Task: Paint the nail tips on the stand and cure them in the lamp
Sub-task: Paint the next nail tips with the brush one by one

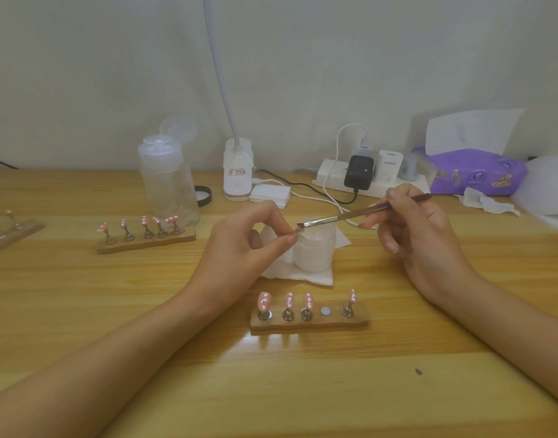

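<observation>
- The stand (309, 322), a wooden strip, lies near the front edge of the bench, at mid-width, between the two forearms.
- Four pink tips (265, 301) with white dots stand upright on metal holders along it. The fourth spot from the left shows only a bare round disc (325, 310).
- A second stand (146, 241) with five dotted pink tips lies further back on the left. A third stand (12, 230) lies at the left edge, partly cut off.
- A frosted white jar (315, 248) stands open on a tissue (303, 275) just behind the near stand; what is in it cannot be told.
- A clear bottle (168, 181) with its flip cap raised stands behind the second stand, with a black lid (203, 196) beside it.
- The left hand (246, 245) pinches a small piece (295, 231) between thumb and forefinger over the jar's rim; it is too small to tell what it is. The other fingers are curled.
- The right hand (420, 235) grips a brown brush (366, 211) like a pen, and its bristles meet the pinched piece.
- At the back edge are a lamp (238, 169), a power strip (334, 178) and a purple tissue pack (476, 172).
</observation>
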The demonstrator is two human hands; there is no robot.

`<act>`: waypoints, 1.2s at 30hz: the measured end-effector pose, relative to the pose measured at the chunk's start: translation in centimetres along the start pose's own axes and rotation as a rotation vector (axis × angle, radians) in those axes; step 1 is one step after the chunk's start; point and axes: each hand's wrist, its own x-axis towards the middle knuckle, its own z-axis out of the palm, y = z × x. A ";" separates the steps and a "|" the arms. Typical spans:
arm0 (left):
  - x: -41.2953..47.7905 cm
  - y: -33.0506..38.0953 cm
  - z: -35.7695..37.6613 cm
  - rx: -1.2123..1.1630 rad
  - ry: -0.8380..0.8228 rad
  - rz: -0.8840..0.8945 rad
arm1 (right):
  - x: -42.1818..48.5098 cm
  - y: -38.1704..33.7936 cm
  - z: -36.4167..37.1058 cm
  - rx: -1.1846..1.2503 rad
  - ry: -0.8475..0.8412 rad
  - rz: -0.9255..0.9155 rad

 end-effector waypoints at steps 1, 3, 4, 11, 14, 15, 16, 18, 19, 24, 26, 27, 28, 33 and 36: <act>0.0 0.0 0.0 -0.001 0.001 0.001 | 0.1 0.1 0.0 -0.014 0.006 0.011; 0.0 0.0 0.0 -0.007 0.000 -0.003 | 0.1 0.2 0.0 -0.020 0.042 0.034; 0.0 0.0 0.0 -0.007 0.000 -0.005 | 0.1 0.2 0.0 -0.009 0.051 0.033; 0.1 -0.1 0.1 -0.009 -0.008 -0.004 | 0.1 0.1 0.1 -0.019 0.034 0.012; 0.1 -0.1 0.1 -0.013 -0.012 -0.007 | 0.2 0.0 -0.1 0.032 0.048 -0.006; 0.1 -0.2 0.1 -0.015 -0.013 -0.007 | 0.1 0.1 -0.1 0.031 0.022 -0.016; 0.1 -0.2 0.0 -0.020 -0.013 -0.007 | 0.1 0.1 0.0 0.018 0.001 -0.020; 0.0 -0.1 0.0 -0.033 -0.016 -0.008 | 0.2 0.2 0.0 0.001 0.019 0.000; 0.0 0.0 0.0 -0.035 -0.017 -0.007 | 0.2 0.2 -0.1 0.007 0.049 0.010; 0.0 -0.1 0.0 -0.026 -0.015 -0.014 | 0.1 0.0 0.2 -0.003 0.012 -0.009; 0.0 -0.1 0.0 -0.026 -0.015 -0.016 | 0.1 0.0 0.3 -0.015 0.041 0.012; 0.0 -0.1 0.0 -0.023 -0.013 -0.016 | 0.1 -0.1 0.3 -0.006 0.060 0.019; 0.0 -0.2 0.0 -0.021 -0.013 -0.015 | 0.1 -0.2 0.3 0.006 0.067 0.017; 0.1 -0.3 0.0 -0.022 -0.015 -0.010 | 0.0 -0.2 0.4 -0.037 0.027 0.014; 0.1 -0.2 0.0 -0.021 -0.015 -0.009 | 0.0 -0.2 0.2 0.004 0.069 0.022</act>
